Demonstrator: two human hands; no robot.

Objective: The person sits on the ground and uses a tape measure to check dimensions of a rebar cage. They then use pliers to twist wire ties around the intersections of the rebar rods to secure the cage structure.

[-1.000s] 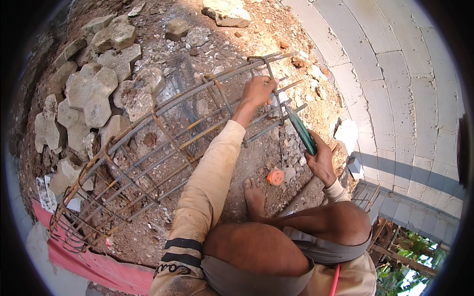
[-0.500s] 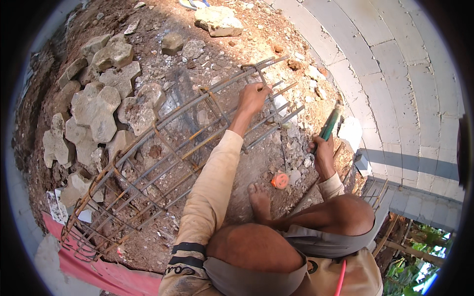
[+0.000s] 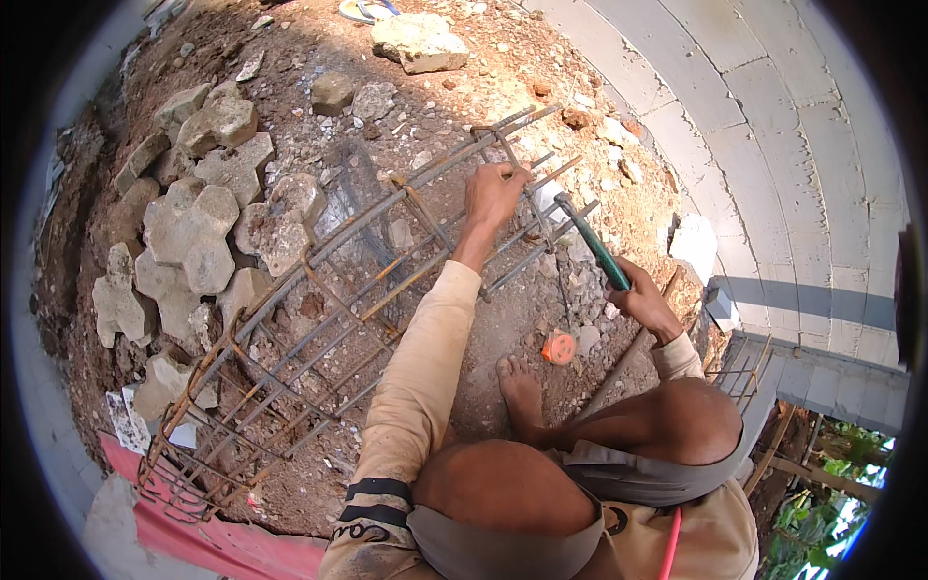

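A long cage of steel reinforcing bars [image 3: 382, 275] lies diagonally across the ground, with rusty square stirrups around its lengthwise bars. My left hand [image 3: 495, 198] is closed around a stirrup [image 3: 505, 145] near the cage's far right end. In my right hand [image 3: 646, 298] is a green-handled tool [image 3: 601, 248], its fingers wrapped round the near end. The tool's small metal head is beside the bar ends, close to the same stirrup; whether it touches them I cannot tell. Its exact kind is unclear.
Rough concrete paving blocks [image 3: 188, 232] are piled left of the cage. An orange tape measure [image 3: 559, 347] lies by my bare foot [image 3: 522, 391]. A grey block wall [image 3: 773, 126] rises at right. Red sheeting [image 3: 213, 541] lies lower left; a broken block [image 3: 419, 42] sits at the back.
My right hand has swung the green-handled tool leftward, from pointing at the wall to the bar ends. My left hand has stayed on the stirrup. The view has shifted slightly.
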